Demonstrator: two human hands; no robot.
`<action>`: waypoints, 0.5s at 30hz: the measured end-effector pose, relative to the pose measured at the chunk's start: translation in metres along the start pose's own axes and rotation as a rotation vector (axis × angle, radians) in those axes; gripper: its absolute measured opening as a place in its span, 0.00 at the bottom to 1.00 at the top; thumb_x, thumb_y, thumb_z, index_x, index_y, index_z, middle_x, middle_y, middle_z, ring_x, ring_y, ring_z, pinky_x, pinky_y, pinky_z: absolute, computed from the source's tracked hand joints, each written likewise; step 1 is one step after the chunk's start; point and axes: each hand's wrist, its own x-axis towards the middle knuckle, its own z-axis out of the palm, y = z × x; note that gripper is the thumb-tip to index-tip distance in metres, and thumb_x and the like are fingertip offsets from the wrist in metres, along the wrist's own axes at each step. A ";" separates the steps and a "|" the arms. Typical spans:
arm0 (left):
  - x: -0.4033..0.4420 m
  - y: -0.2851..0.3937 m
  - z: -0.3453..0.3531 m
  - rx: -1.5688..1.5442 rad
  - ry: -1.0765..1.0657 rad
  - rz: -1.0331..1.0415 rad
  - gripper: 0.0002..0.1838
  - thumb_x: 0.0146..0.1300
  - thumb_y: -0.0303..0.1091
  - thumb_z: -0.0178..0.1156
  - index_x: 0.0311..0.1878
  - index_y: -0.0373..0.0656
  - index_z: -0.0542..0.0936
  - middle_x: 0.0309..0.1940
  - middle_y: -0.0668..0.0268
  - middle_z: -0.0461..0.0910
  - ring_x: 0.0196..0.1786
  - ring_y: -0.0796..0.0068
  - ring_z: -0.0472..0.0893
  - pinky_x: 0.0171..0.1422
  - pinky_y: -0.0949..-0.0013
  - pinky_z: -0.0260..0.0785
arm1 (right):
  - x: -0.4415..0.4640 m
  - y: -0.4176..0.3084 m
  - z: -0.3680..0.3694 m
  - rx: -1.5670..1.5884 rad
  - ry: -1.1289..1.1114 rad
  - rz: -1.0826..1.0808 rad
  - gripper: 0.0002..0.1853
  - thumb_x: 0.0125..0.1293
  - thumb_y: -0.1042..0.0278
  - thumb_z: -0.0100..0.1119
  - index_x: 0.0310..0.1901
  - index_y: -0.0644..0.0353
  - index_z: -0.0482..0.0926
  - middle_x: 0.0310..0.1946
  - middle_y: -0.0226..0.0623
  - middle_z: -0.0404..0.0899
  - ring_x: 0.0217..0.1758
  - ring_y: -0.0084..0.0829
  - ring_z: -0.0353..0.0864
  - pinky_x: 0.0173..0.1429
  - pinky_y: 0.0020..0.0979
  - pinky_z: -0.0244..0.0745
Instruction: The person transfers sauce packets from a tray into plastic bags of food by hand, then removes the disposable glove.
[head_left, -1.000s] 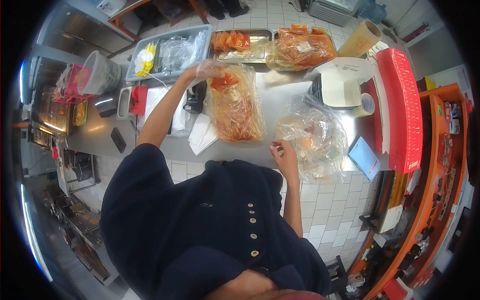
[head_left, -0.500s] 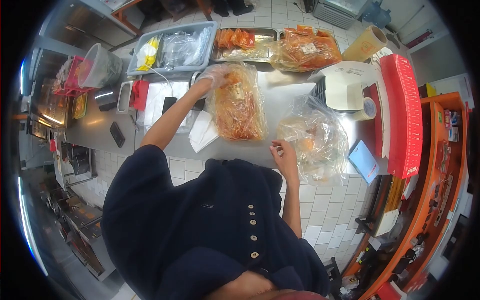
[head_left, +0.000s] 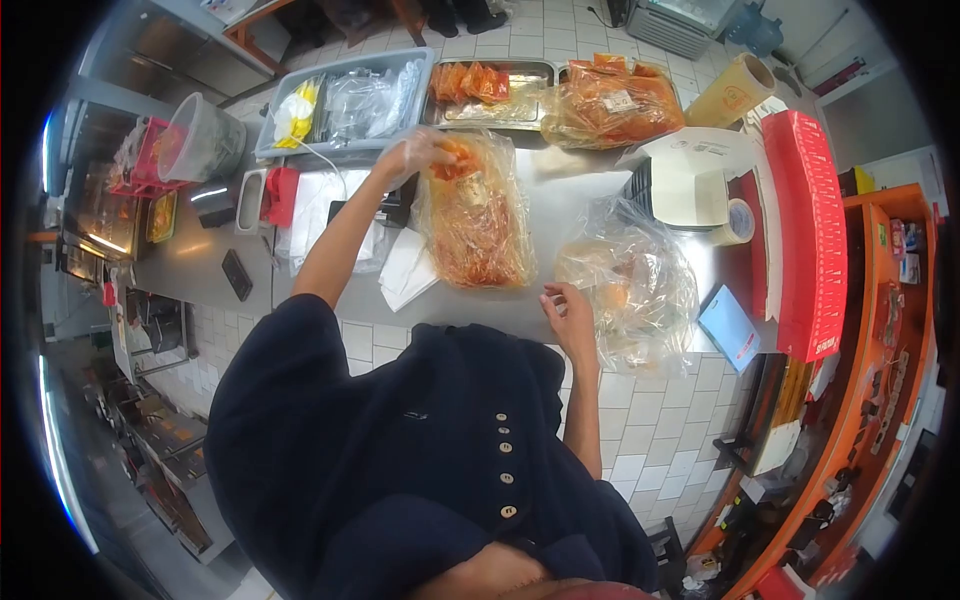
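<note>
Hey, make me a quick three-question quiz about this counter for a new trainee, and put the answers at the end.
1. True or false: the left hand, in a clear plastic glove, is at the bag of orange-red food.

2. Which of these is nearest to the right hand?
A. The pink basket
B. The crumpled clear bag
C. The grey-blue tub

3. Fill in the blank: in the picture, the metal tray with the orange packets sits to the ____ of the grey-blue tub.

Key: 1. True. 2. B. 3. Right.
</note>
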 end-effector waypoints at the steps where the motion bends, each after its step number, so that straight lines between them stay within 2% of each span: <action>1: -0.001 0.001 -0.007 -0.087 0.092 0.013 0.16 0.66 0.41 0.72 0.53 0.43 0.91 0.41 0.63 0.90 0.42 0.68 0.85 0.49 0.62 0.76 | 0.001 0.000 -0.001 0.004 0.004 0.001 0.14 0.70 0.67 0.70 0.54 0.62 0.85 0.45 0.39 0.87 0.42 0.34 0.85 0.43 0.35 0.78; 2: -0.002 0.005 -0.014 -0.174 0.185 0.026 0.16 0.65 0.40 0.73 0.51 0.41 0.92 0.40 0.65 0.90 0.41 0.73 0.84 0.48 0.64 0.76 | 0.001 0.001 -0.001 0.009 0.007 0.006 0.14 0.71 0.68 0.69 0.54 0.61 0.85 0.44 0.38 0.87 0.41 0.31 0.84 0.43 0.33 0.78; 3: -0.012 0.022 -0.017 -0.130 0.257 0.033 0.18 0.66 0.42 0.74 0.51 0.38 0.91 0.42 0.63 0.90 0.44 0.74 0.84 0.49 0.66 0.76 | 0.002 0.001 -0.002 0.014 0.010 0.011 0.13 0.71 0.68 0.69 0.55 0.61 0.85 0.44 0.36 0.87 0.41 0.29 0.83 0.43 0.31 0.78; 7: -0.014 0.063 -0.033 -0.202 0.330 -0.016 0.18 0.66 0.43 0.73 0.51 0.40 0.90 0.44 0.64 0.89 0.45 0.75 0.84 0.50 0.66 0.76 | 0.009 -0.001 -0.004 0.017 0.000 0.019 0.13 0.71 0.68 0.69 0.55 0.61 0.85 0.44 0.36 0.88 0.41 0.29 0.83 0.43 0.30 0.78; 9: -0.006 0.083 -0.032 -0.353 0.380 0.053 0.19 0.66 0.45 0.73 0.51 0.40 0.89 0.45 0.63 0.89 0.46 0.74 0.84 0.51 0.66 0.76 | 0.014 -0.004 -0.006 0.003 -0.021 0.005 0.14 0.71 0.68 0.69 0.55 0.62 0.85 0.44 0.37 0.88 0.41 0.29 0.84 0.42 0.30 0.77; 10: 0.017 0.068 -0.038 -0.351 0.377 0.059 0.19 0.66 0.45 0.73 0.51 0.40 0.89 0.45 0.63 0.89 0.46 0.74 0.84 0.51 0.66 0.76 | 0.016 -0.005 -0.007 0.003 -0.015 0.003 0.14 0.71 0.68 0.69 0.55 0.62 0.85 0.44 0.37 0.88 0.41 0.29 0.84 0.42 0.30 0.77; 11: 0.054 0.040 -0.045 -0.173 0.414 0.111 0.19 0.66 0.44 0.73 0.51 0.39 0.89 0.43 0.62 0.89 0.45 0.74 0.84 0.51 0.65 0.77 | 0.017 -0.007 -0.007 0.015 -0.013 0.011 0.14 0.71 0.68 0.69 0.55 0.62 0.85 0.44 0.37 0.88 0.41 0.29 0.84 0.42 0.30 0.77; 12: 0.065 0.050 -0.048 0.004 0.450 0.163 0.19 0.66 0.44 0.72 0.51 0.39 0.89 0.42 0.61 0.88 0.43 0.74 0.85 0.50 0.65 0.77 | 0.019 -0.008 -0.007 0.026 -0.012 0.018 0.14 0.71 0.68 0.69 0.55 0.62 0.85 0.43 0.37 0.88 0.40 0.29 0.84 0.42 0.30 0.77; 14: 0.098 0.057 -0.043 0.015 0.424 0.121 0.19 0.65 0.44 0.72 0.50 0.38 0.89 0.40 0.58 0.89 0.41 0.73 0.86 0.48 0.64 0.78 | 0.023 -0.010 -0.007 0.026 -0.004 0.025 0.14 0.71 0.68 0.69 0.55 0.62 0.85 0.43 0.38 0.88 0.40 0.30 0.84 0.42 0.30 0.78; 15: 0.127 0.045 -0.042 -0.079 0.387 0.090 0.19 0.64 0.45 0.72 0.50 0.38 0.89 0.40 0.58 0.89 0.40 0.73 0.86 0.48 0.64 0.79 | 0.025 -0.011 -0.008 0.027 -0.001 0.031 0.14 0.71 0.68 0.69 0.55 0.62 0.85 0.43 0.38 0.88 0.40 0.30 0.85 0.42 0.31 0.78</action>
